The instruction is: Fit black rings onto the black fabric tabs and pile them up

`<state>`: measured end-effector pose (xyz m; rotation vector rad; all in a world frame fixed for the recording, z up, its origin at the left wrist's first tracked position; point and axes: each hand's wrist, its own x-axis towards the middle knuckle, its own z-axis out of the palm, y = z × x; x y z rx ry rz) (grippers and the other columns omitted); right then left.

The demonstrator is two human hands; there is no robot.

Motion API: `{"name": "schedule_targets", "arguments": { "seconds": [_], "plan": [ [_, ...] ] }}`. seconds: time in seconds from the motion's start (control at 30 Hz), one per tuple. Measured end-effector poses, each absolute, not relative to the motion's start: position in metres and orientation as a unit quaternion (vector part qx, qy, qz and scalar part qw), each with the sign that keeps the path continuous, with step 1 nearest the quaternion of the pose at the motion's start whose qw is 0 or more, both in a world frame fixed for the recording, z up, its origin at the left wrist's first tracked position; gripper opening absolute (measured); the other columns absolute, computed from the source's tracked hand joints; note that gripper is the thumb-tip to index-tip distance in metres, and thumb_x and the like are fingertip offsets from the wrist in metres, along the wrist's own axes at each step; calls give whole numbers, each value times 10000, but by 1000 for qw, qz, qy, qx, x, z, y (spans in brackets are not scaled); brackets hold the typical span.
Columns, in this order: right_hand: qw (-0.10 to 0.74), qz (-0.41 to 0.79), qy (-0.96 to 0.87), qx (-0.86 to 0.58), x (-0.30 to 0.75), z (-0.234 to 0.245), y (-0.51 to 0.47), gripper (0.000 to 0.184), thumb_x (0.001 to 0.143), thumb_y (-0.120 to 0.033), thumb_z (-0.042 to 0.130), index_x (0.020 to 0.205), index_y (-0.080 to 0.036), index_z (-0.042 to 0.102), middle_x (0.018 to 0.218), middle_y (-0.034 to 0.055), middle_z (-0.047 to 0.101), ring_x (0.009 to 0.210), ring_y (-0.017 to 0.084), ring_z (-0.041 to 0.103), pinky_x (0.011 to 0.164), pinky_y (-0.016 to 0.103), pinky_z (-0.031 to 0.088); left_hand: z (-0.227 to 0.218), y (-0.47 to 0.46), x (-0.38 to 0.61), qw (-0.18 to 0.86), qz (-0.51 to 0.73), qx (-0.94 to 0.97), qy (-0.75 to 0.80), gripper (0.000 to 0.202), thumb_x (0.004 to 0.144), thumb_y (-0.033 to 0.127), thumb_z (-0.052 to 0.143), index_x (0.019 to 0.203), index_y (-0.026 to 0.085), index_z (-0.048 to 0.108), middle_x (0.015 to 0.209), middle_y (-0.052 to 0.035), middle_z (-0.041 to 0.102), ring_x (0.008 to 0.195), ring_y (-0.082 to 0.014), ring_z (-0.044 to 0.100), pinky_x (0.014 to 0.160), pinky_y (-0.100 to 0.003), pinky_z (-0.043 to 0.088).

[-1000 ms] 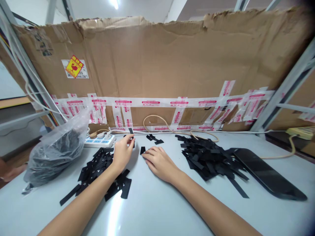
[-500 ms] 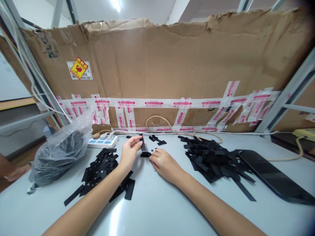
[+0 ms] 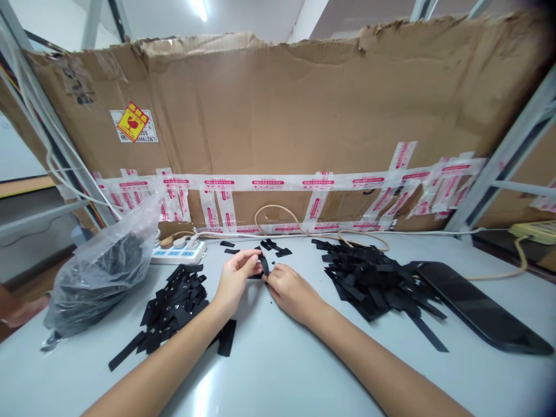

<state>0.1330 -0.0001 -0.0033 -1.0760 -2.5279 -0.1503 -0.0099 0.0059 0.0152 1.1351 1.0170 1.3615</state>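
Observation:
Between my two hands a black strip is held up, slightly curved, above the grey-white table. My left hand is closed, its thumb and fingers pinching the upper part of the strip. My right hand is closed at the strip's lower end, with its fingertips partly hidden. Behind the hands lie several short black pieces. To the left of my left hand, a pile of black strips shows small shiny round spots. A larger pile of plain black strips lies right of my right hand.
A clear plastic bag with dark contents stands at the left. Behind it are a white power strip and a beige cable along a cardboard wall. A flat, glossy black object lies at the right.
My left hand has moved slightly right and down, bringing the strip's upper part closer to my right hand. The strip now curves upright between them. The view has shifted slightly.

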Motion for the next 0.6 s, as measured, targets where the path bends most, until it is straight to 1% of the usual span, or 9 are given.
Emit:
{"name": "schedule_targets", "arguments": {
  "seconds": [0.17,0.27,0.33,0.4,0.53,0.6],
  "plan": [
    [201,-21,-900,-387,136,2,-2,232,816,-58,429,815,-139,645,801,88,639,801,196,528,752,310,430,14,7,-9,517,570,469,433,282,610,378,699,744,136,642,709,-22,633,670,-133,593,706,-285,486],
    [222,11,-891,-397,138,5,-4,225,800,-56,442,840,-141,646,801,78,639,815,192,518,765,306,424,13,11,-13,492,588,469,439,259,613,353,700,740,142,621,705,-12,627,671,-127,588,680,-267,474],
    [237,20,-885,-401,137,7,-5,218,816,-86,438,850,-146,644,791,78,630,816,194,507,762,314,420,12,14,-17,475,612,454,441,261,608,333,701,757,142,603,698,-8,626,671,-127,592,682,-268,470],
    [246,23,-887,-390,134,7,-7,227,840,-122,423,905,-157,637,826,80,624,837,195,500,769,326,416,13,17,-21,459,637,429,446,309,598,313,703,826,143,581,670,3,623,659,-126,597,696,-278,471],
    [236,34,-906,-350,126,6,-12,262,855,-128,403,1018,-163,604,929,85,612,893,194,500,811,341,406,15,18,-23,455,659,400,446,562,605,277,700,1103,157,469,663,22,637,669,-133,617,741,-307,471],
    [232,37,-909,-344,123,5,-13,265,854,-122,396,1024,-154,598,937,88,609,899,197,502,819,347,406,15,17,-21,468,656,397,440,646,602,263,706,1168,144,419,676,16,646,670,-140,624,754,-321,471]
  ]
}}
